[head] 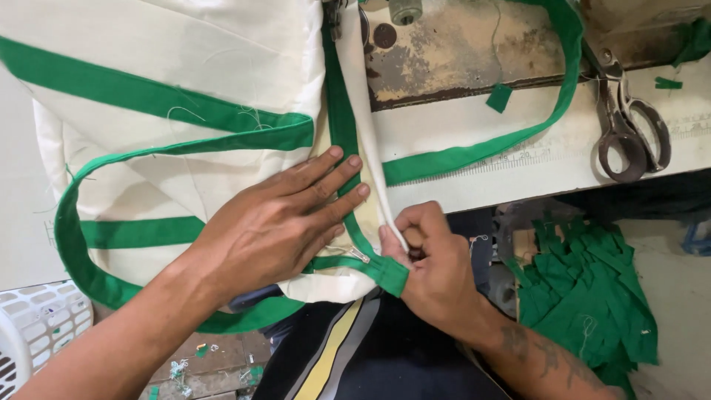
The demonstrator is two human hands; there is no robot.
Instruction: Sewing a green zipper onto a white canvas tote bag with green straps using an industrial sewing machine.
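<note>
A cream cloth bag [185,44] with green trim lies on a white sewing table [481,130]. My left hand [278,222] rests flat on it, fingers spread across the green zipper strip [343,126]. My right hand [433,259] pinches the cream edge and the green end tab [389,272] at the table's near edge, beside a small metal zipper pull [359,255]. A green strap [74,252] loops off the left side; another green strap [518,133] curves across the table to the right.
Dark metal scissors [626,126] lie on the table at the right. A worn sewing machine base [459,52] sits at the top. A heap of green fabric scraps [592,296] lies below right. A white plastic basket [37,326] stands lower left.
</note>
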